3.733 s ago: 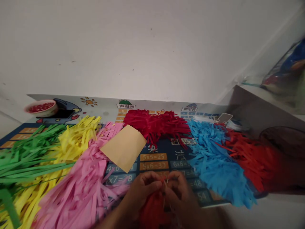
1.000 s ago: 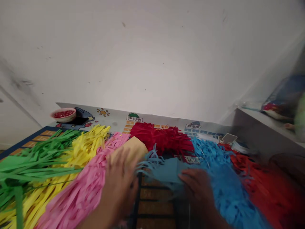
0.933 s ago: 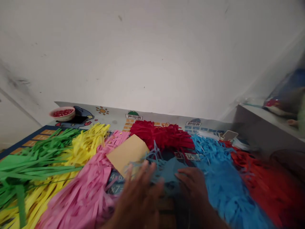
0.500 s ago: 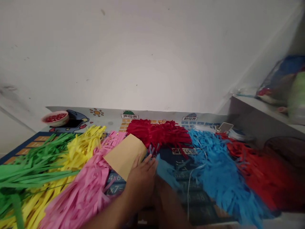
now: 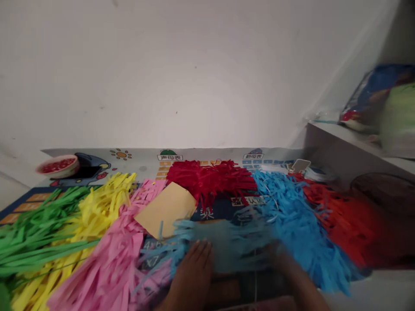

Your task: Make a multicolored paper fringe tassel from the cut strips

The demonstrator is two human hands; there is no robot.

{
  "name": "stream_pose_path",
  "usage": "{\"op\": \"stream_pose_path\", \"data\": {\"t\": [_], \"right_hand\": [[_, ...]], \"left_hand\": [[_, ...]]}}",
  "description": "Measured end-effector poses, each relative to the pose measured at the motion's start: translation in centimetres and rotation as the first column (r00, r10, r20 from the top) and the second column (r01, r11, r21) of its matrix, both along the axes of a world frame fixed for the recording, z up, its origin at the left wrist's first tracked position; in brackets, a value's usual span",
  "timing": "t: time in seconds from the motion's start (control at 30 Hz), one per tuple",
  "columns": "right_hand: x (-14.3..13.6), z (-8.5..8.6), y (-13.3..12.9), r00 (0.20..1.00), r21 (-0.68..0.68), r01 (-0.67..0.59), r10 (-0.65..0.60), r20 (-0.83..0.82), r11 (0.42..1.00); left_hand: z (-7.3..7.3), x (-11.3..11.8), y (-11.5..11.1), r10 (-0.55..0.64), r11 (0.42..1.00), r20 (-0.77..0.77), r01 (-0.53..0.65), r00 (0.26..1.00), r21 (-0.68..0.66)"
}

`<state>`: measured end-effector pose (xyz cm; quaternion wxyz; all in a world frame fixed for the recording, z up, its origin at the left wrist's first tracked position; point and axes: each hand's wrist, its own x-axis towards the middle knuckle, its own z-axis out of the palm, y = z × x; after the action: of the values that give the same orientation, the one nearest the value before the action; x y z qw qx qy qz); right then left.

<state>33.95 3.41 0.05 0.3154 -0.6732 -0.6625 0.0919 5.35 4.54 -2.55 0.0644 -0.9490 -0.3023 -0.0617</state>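
My left hand (image 5: 194, 272) is open, palm down, fingers straight and together, touching the left part of a blue fringed sheet (image 5: 220, 237). My right hand (image 5: 282, 259) is blurred at the sheet's right end; I cannot tell whether it is open or closed. The sheet lies before me over the printed mat (image 5: 222, 211), strips spread to both sides.

Count: one sheet; one tan card (image 5: 167, 209); six fringe piles, namely one green (image 5: 42, 229), one yellow (image 5: 100, 207), one pink (image 5: 103, 263), one crimson (image 5: 207, 179), one blue (image 5: 298, 224), one red (image 5: 340, 220).

Containers: one bowl (image 5: 60, 167) at far left, holding small red pieces, number not determinable; one clear bag (image 5: 372, 95) at right, blue and red showing, contents unidentifiable.
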Motion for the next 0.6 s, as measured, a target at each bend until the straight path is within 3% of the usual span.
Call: {"op": "stream_pose_path", "data": {"t": [0.07,0.13,0.17,0.2,0.23,0.27,0.33,0.4,0.5,0.6], "right_hand": [[2.5,0.9,-1.8,0.968,0.077,0.234,-0.240,0.079,0.969],[2.2,0.9,-3.5,0.834,0.281,0.478,-0.531,0.153,0.832],[1.0,0.4,-4.2,0.821,0.373,0.448,-0.539,0.187,0.813],[-0.6,-0.5,-4.6,0.912,0.366,0.201,-0.310,0.269,0.909],[-2.5,-1.6,-4.8,0.947,0.297,-0.090,-0.011,0.322,0.951],[-4.4,-2.7,-4.6,0.914,0.216,-0.306,0.223,0.338,0.927],[-7.0,-4.5,-3.4,0.887,0.133,-0.427,0.385,0.255,0.895],[-7.5,-5.2,-2.0,0.895,0.032,-0.430,0.421,0.151,0.902],[-6.2,-4.5,-0.4,0.929,-0.138,-0.361,0.369,0.036,0.922],[-5.6,-3.5,0.8,0.963,-0.244,-0.235,0.259,0.072,0.941]], "left_hand": [[-1.7,1.4,-0.1,0.001,0.999,0.033,0.001,0.999,-0.044],[-2.7,2.4,-0.3,0.034,0.996,0.074,-0.028,0.997,-0.087],[-3.0,2.7,-0.3,0.055,0.993,0.094,-0.045,0.994,-0.107],[-3.2,2.8,-0.4,0.080,0.990,0.110,-0.066,0.991,-0.126],[-3.3,2.8,-0.5,0.100,0.986,0.121,-0.082,0.988,-0.144],[-3.3,2.6,-0.5,0.115,0.982,0.126,-0.094,0.985,-0.165],[-3.1,1.7,-0.4,0.125,0.969,0.129,-0.093,0.984,-0.230],[-2.2,0.5,0.0,0.148,0.938,0.136,-0.096,0.980,-0.332],[0.1,-0.7,1.5,0.269,0.861,0.094,-0.196,0.958,-0.470],[2.0,-0.3,3.7,0.401,0.796,0.021,-0.337,0.916,-0.502]]}}
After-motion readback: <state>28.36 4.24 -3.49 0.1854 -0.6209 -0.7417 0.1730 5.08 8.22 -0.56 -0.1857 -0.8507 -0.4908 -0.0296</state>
